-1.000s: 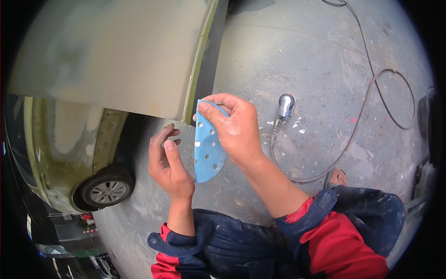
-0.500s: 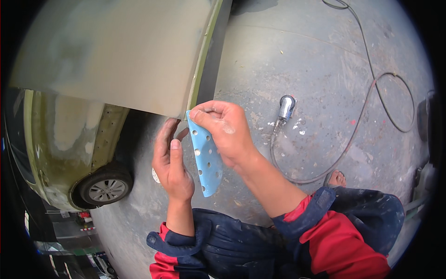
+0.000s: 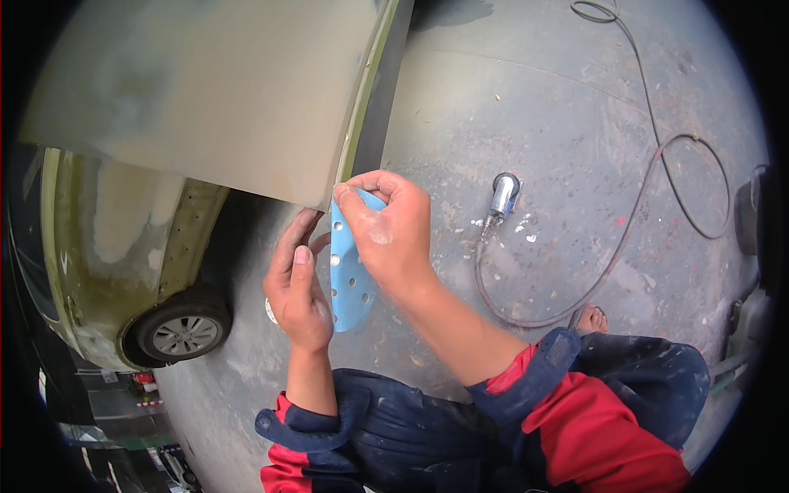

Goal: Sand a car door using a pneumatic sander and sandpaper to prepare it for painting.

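A blue sanding disc (image 3: 351, 292) with punched holes, bent lengthwise, hangs from my right hand (image 3: 396, 230). Thumb and fingers pinch its upper end right at the lower corner of a car door (image 3: 222, 99). The door's surface is dull beige-grey with sanded patches, and a narrow olive-green edge (image 3: 362, 107) runs up from that corner. Just under the corner is my left hand (image 3: 302, 292), fingers stretched up toward the door and thumb apart, with nothing seen in it. Its fingertips reach the door's lower edge; whether they press on it I cannot tell.
A silver air sander (image 3: 504, 197) lies on the grey floor to the right, its hose (image 3: 612, 267) looping away toward the far right. At left stands the olive car body (image 3: 115, 238) with a wheel (image 3: 185, 333). My foot (image 3: 590, 319) shows at lower right.
My right hand has shifted slightly up along the door edge with the sanding disc. The disc's lower end has swung left and up, nearer my left hand.
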### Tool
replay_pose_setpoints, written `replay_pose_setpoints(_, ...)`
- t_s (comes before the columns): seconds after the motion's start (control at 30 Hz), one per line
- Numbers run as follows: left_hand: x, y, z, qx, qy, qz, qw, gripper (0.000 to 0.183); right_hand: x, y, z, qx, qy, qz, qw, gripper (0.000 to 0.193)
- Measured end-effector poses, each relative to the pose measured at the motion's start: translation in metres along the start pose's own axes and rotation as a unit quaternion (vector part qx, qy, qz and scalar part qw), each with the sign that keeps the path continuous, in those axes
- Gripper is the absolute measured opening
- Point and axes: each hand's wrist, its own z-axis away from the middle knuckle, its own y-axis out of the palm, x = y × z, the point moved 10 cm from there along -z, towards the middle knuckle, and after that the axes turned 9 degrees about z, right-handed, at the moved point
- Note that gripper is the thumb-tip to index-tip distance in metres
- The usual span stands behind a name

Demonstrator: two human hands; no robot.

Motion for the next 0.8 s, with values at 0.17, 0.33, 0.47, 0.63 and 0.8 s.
replay_pose_setpoints(0.17,-0.001,0.002,0.001,0.003,-0.011,-0.007,1.0,0.053,0.002,-0.001,0.005,0.017,-0.018,0.023,0.999,0.02)
replay_pose_setpoints(0.33,-0.008,0.007,0.0,0.006,-0.009,-0.009,1.0,0.054,0.003,-0.004,-0.026,0.002,-0.012,-0.017,1.0,0.022)
replay_pose_setpoints(0.47,-0.001,0.001,0.001,0.011,-0.029,-0.026,0.999,0.059,-0.004,0.002,-0.01,0.015,-0.011,-0.009,1.0,0.022)
replay_pose_setpoints(0.63,-0.007,0.007,0.0,0.014,-0.025,-0.032,0.999,0.059,0.008,-0.006,-0.039,-0.005,-0.035,0.028,0.999,0.021)
replay_pose_setpoints(0.8,-0.008,0.004,0.003,0.014,-0.021,-0.05,0.998,0.059,0.007,-0.006,-0.027,-0.022,-0.042,0.03,0.998,0.02)
